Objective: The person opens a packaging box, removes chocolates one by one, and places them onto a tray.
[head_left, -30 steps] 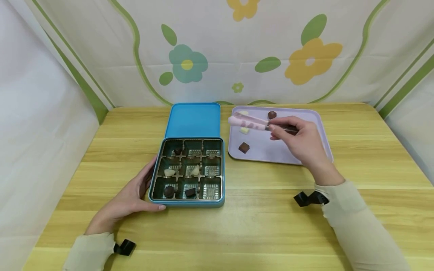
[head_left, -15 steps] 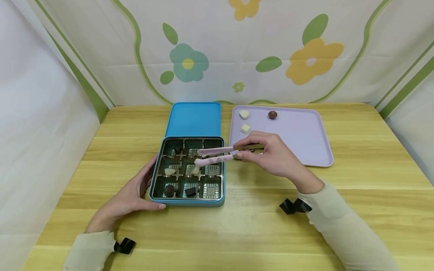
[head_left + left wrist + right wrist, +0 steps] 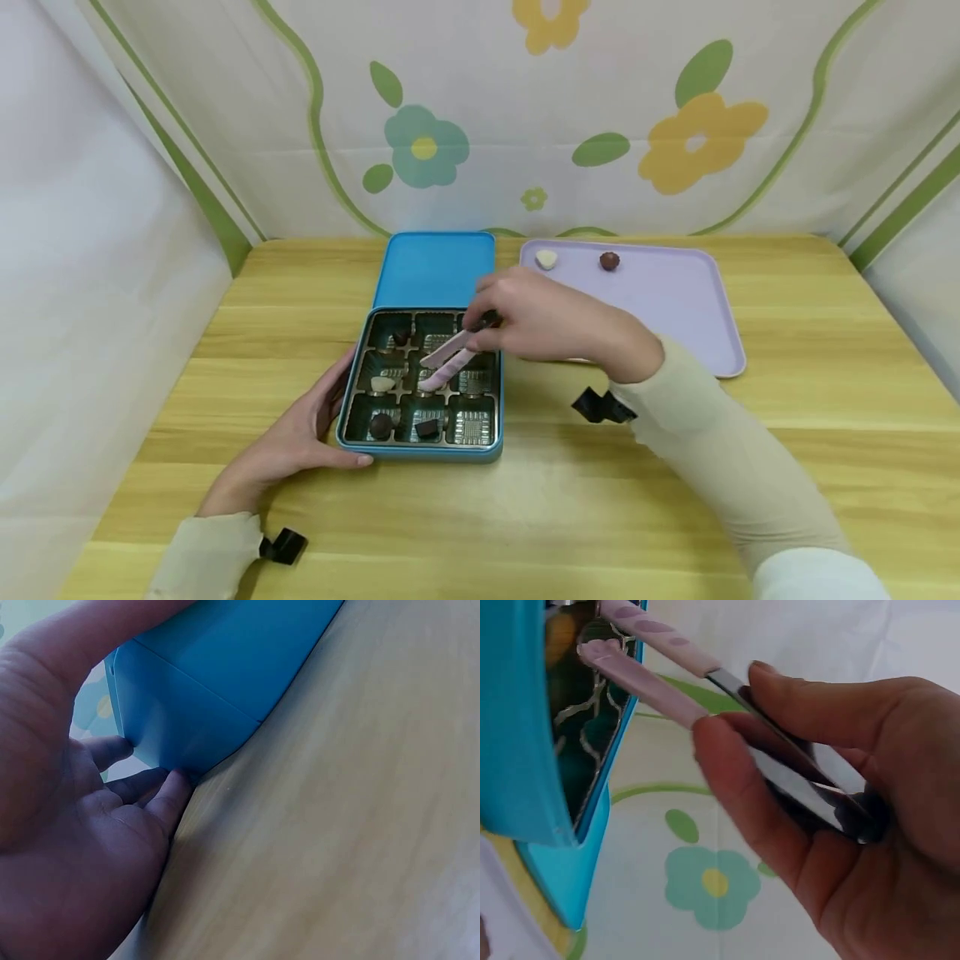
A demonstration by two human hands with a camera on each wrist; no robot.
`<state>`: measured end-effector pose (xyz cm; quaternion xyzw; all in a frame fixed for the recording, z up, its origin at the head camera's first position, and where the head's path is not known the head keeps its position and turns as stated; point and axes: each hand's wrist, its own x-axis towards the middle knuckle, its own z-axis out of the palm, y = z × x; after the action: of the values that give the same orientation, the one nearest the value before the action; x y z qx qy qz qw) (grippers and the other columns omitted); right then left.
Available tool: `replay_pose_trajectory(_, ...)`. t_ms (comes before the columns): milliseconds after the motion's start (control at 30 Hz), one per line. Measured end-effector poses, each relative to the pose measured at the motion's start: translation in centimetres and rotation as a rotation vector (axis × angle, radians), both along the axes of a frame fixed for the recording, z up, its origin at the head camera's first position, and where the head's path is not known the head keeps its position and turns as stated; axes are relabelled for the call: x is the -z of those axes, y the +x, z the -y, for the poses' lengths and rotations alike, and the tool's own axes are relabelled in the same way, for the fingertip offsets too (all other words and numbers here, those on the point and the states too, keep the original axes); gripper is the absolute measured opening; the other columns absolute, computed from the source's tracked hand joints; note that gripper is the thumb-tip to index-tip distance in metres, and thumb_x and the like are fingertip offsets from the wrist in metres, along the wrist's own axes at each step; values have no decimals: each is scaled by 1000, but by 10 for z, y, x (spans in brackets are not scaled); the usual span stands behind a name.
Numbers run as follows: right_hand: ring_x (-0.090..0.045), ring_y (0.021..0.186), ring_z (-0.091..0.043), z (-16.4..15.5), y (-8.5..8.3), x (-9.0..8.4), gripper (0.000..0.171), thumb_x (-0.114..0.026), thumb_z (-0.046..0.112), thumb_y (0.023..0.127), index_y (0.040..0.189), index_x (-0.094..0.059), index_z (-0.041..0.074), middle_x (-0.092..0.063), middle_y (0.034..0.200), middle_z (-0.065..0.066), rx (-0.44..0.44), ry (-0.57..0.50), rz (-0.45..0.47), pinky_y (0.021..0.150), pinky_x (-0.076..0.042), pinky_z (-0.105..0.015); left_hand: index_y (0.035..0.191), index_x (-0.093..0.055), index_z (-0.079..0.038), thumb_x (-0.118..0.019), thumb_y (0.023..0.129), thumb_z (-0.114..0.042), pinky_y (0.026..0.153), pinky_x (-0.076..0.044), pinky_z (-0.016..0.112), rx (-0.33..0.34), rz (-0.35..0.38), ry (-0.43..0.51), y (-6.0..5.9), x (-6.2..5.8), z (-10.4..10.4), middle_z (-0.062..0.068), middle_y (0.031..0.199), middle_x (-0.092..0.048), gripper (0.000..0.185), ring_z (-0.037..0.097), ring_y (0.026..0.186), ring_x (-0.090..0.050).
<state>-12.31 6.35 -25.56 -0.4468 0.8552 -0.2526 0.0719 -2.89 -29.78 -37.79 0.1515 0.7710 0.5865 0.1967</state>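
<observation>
The right hand pinches a pair of pink-tipped tongs between thumb and fingers, their tips lowered over the middle compartment of the blue tin. The tin stands on the wooden table, well in from its near edge, with its open lid lying flat toward the far edge. The left hand rests against the tin's near left corner, fingers loosely extended along the left wall and thumb laid on the front wall. Chocolates sit in several compartments: a white one in the middle left, dark ones along the near row. Just right of the tin lies a lilac tray near the table's far edge, carrying a white chocolate and a round dark chocolate by its far rim. Open table surface lies in front of the tin and to the tray's right. No brand or writing can be read anywhere.
</observation>
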Motion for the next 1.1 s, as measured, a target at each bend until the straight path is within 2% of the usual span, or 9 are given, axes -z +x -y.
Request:
replay_pose_trajectory(100, -61, 85, -18, 17, -1, -4, 11, -75, 14, 100, 102, -84, 8, -71, 95, -3, -41, 104, 1, 77, -52, -32, 175, -4, -32, -94, 77, 3, 115, -35, 7, 1, -8, 1, 0, 1, 0, 12, 183, -5, 137, -12, 151, -32)
replay_pose_trajectory(167, -62, 88, -19, 23, -2, -4, 11, -74, 13, 101, 101, -84, 9, -72, 97, -2, -63, 133, 10, 80, -53, -32, 175, -3, -31, -93, 77, 3, 116, -33, 6, 0, -11, 5, 1, 2, 0, 12, 183, -4, 137, -13, 152, -30)
replay_pose_trajectory(367, -65, 87, -15, 18, -4, 11, 10, -76, 11, 100, 102, -86, 10, -76, 98, -1, -50, 32, 66, 80, -54, -32, 175, -3, -32, -93, 77, 3, 116, -34, 7, -6, -13, 2, 4, 2, 0, 12, 183, -4, 137, -11, 152, -31)
replay_pose_trajectory(467, -65, 86, -15, 15, -5, 13, 11, -78, 13, 99, 105, -86, 9, -77, 98, -2, -35, -1, 62, 78, -54, -31, 175, -4, -32, -94, 76, 4, 114, -38, 8, -16, -16, -4, 5, 1, 3, 13, 183, -4, 138, -11, 150, -34)
replay_pose_trajectory(567, -65, 85, -17, 17, -6, 6, 12, -80, 15, 96, 106, -85, 8, -75, 98, -3, -21, 10, 41, 77, -54, -32, 175, -4, -32, -93, 76, 5, 113, -39, 9, -18, -18, -3, 4, 0, 4, 13, 183, -5, 138, -11, 150, -34)
replay_pose_trajectory(700, -65, 89, -20, 25, -7, -5, 9, -79, 13, 96, 101, -85, 8, -74, 98, -3, -30, 83, 24, 81, -54, -34, 175, -4, -32, -93, 77, 5, 114, -39, 9, -16, -13, 3, 4, 0, 4, 12, 183, -5, 137, -10, 151, -34)
replay_pose_trajectory(833, -64, 91, -19, 34, -5, -2, 10, -73, 10, 100, 98, -83, 9, -74, 99, -3, -57, 141, 41, 80, -55, -32, 175, -4, -33, -93, 77, 4, 114, -39, 9, -11, -1, 9, 5, 1, 3, 12, 183, -3, 137, -11, 152, -32)
replay_pose_trajectory(1100, -65, 89, -17, 33, -3, 1, 10, -74, 7, 100, 100, -84, 8, -75, 99, -3, -71, 91, 50, 78, -55, -29, 175, -5, -33, -94, 76, 3, 113, -39, 8, -24, -13, -15, 3, 0, 3, 12, 183, -7, 137, -10, 150, -34)
